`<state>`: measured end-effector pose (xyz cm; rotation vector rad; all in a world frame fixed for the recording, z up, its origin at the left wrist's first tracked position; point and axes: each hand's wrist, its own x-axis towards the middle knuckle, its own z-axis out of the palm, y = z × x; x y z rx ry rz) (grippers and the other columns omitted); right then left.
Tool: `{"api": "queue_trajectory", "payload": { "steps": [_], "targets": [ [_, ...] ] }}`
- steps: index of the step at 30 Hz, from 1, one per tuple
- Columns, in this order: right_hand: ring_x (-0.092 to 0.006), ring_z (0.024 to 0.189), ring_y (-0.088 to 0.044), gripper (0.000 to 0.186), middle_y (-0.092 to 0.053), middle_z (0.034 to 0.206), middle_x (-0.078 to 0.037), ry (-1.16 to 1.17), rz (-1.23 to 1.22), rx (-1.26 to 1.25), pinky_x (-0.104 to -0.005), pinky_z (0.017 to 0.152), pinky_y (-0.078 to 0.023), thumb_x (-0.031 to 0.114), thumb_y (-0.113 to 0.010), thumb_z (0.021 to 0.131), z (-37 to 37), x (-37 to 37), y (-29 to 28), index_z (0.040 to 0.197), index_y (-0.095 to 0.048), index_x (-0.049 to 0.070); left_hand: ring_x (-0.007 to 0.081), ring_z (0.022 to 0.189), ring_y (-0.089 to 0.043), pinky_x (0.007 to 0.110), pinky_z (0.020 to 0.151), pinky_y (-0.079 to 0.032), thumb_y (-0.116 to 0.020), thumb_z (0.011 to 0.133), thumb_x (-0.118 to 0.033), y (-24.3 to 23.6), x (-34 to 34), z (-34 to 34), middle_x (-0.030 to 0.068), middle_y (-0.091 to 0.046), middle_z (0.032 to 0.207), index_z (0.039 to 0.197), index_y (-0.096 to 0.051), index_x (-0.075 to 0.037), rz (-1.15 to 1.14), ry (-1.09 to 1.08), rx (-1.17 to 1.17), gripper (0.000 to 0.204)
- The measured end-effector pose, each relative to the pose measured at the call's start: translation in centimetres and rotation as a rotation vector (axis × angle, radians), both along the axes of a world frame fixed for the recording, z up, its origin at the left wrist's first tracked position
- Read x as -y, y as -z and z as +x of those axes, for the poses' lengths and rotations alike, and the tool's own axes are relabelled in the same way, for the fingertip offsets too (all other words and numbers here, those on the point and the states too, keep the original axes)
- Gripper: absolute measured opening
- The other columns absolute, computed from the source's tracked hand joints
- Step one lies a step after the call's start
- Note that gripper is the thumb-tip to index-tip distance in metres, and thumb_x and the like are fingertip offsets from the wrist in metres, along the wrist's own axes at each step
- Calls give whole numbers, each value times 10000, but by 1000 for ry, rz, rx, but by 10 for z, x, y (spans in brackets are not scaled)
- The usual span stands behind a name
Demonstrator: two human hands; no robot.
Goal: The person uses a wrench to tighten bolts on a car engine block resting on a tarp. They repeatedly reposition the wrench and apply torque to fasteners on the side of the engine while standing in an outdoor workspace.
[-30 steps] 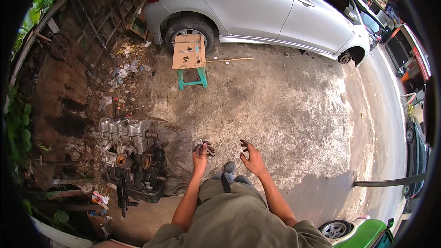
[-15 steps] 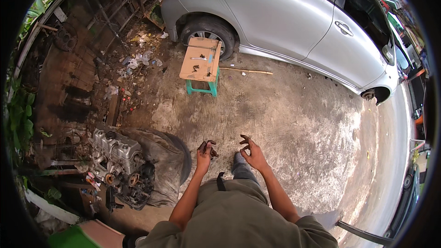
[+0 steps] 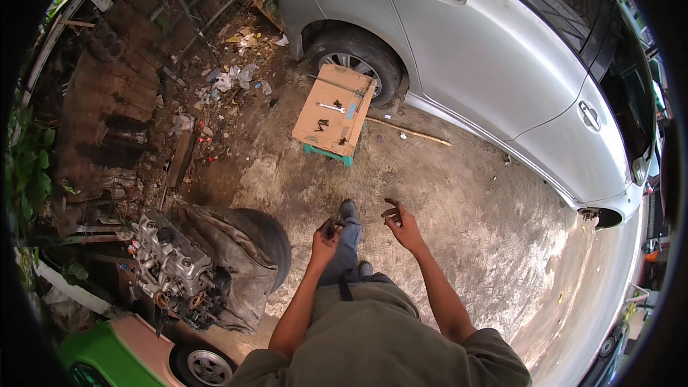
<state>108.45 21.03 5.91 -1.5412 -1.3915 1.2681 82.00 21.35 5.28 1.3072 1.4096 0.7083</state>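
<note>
One silver car [image 3: 487, 57] spans my feed at two o'clock; I see an engine [image 3: 183, 261] at eight and a cardboard-topped green stool [image 3: 348, 160] at twelve. The right hand [image 3: 403, 226] is loosely spread; the left hand [image 3: 327, 239] curls, whether around anything I cannot tell. A wrench [image 3: 330, 107] lies on the cardboard [image 3: 337, 126].

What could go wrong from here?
The wrench and small dark parts lie loose on the cardboard over the green stool; a knock could scatter them. The long stick lies on the ground beside the stool and might roll underfoot. The right hand has dark-stained fingers, which may smear whatever they touch.
</note>
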Motion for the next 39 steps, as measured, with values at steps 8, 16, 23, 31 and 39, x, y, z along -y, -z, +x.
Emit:
{"api": "queue_trajectory", "payload": {
  "steps": [8,16,23,31,39],
  "targets": [
    [-219,832,-709,369,-721,983,-104,22,-103,56,-347,746,-554,75,-627,919,-11,-138,66,1287,-604,65,151,810,-618,283,727,-488,-649,962,-66,68,-154,14,102,-694,894,1075,-646,39,-52,-74,121,154],
    [-325,860,-685,300,-691,983,-185,-46,-101,246,-396,768,-547,63,-670,846,-40,-290,160,1144,-653,26,143,843,-599,243,744,-479,-628,959,-22,175,-279,19,108,-691,1010,1128,-621,69,-243,-251,202,192],
    [-340,975,-635,333,-622,1023,-163,-155,10,362,-437,878,-527,-6,-717,783,-58,-356,277,1108,-644,13,185,851,-613,311,766,-484,-614,972,-53,247,-325,30,113,-701,984,1117,-628,65,-266,-318,90,188],
    [-369,1019,-582,359,-590,1069,-167,-217,49,438,-455,898,-517,-8,-729,764,-56,-359,304,1108,-624,3,184,924,-620,314,825,-478,-628,980,-91,281,-318,35,121,-702,1038,1133,-634,57,-346,-429,104,213],
    [-341,838,-616,315,-620,916,-153,-91,-19,381,-435,767,-519,-2,-731,770,-57,-361,302,1064,-622,24,213,954,-635,333,850,-481,-618,995,-135,271,-310,35,125,-701,1057,1153,-641,39,-379,-432,143,236]
  ]
}}
